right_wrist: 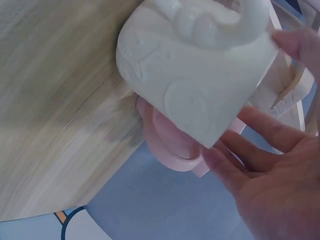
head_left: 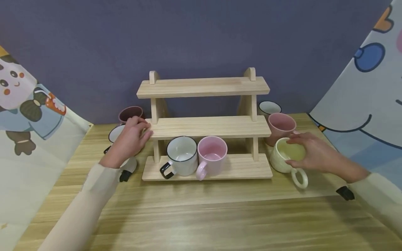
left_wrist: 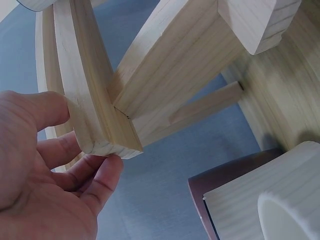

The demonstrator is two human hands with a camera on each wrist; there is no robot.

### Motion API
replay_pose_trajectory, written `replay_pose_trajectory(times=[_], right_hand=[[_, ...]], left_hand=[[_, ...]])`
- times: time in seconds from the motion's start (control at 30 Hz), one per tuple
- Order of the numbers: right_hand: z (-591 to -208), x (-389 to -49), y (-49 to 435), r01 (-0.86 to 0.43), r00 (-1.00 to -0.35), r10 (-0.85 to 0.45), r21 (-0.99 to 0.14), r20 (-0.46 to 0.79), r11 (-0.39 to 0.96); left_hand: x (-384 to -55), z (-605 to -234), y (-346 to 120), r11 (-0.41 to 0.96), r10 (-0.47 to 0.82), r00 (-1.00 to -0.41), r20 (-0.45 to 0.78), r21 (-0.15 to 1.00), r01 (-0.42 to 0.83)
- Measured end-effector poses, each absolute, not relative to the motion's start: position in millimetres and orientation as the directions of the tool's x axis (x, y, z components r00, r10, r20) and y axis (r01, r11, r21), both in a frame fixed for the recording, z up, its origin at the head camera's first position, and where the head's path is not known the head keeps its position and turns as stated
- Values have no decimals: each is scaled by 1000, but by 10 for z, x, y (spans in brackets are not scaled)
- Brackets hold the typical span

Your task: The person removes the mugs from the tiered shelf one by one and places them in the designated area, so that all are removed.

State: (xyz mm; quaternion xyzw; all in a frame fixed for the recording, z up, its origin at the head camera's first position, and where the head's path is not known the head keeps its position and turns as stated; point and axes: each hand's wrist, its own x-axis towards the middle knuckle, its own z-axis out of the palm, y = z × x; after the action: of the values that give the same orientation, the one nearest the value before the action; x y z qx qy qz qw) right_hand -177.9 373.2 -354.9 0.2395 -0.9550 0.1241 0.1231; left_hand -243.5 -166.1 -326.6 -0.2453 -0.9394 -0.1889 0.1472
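A three-tier wooden shelf (head_left: 207,127) stands in the middle of the table. My left hand (head_left: 130,139) holds the left end of its middle board; the left wrist view shows thumb and fingers around the board end (left_wrist: 100,135). At the right, my right hand (head_left: 309,153) grips a cream mug (head_left: 279,162) by its rim, the thumb on the near side and the fingers across. In the right wrist view the cream mug (right_wrist: 195,75) appears tilted. Behind it stands a pink mug (head_left: 277,130). Whether the cream mug touches the table is unclear.
On the bottom board stand a white black-rimmed mug (head_left: 182,157) and a light pink mug (head_left: 213,157). Left of the shelf are a dark red mug (head_left: 127,113) and white mugs (head_left: 114,134), partly hidden by my arm. Another black-rimmed mug (head_left: 267,108) stands behind right.
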Motion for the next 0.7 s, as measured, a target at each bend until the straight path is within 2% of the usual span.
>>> replay_pose_trajectory(times=[0.27,0.7], right_hand=[[-3538,-1746,3763,-494,-857,-443,-174,264,852],[-3513,-1749,3840,-395,-901,-344,-171,263,903]], left_hand=[[-2450,-3265,-1687,806,410,-834,371,281,521],[-2458,-3288,-1666,814,404,-838,366,274,512]])
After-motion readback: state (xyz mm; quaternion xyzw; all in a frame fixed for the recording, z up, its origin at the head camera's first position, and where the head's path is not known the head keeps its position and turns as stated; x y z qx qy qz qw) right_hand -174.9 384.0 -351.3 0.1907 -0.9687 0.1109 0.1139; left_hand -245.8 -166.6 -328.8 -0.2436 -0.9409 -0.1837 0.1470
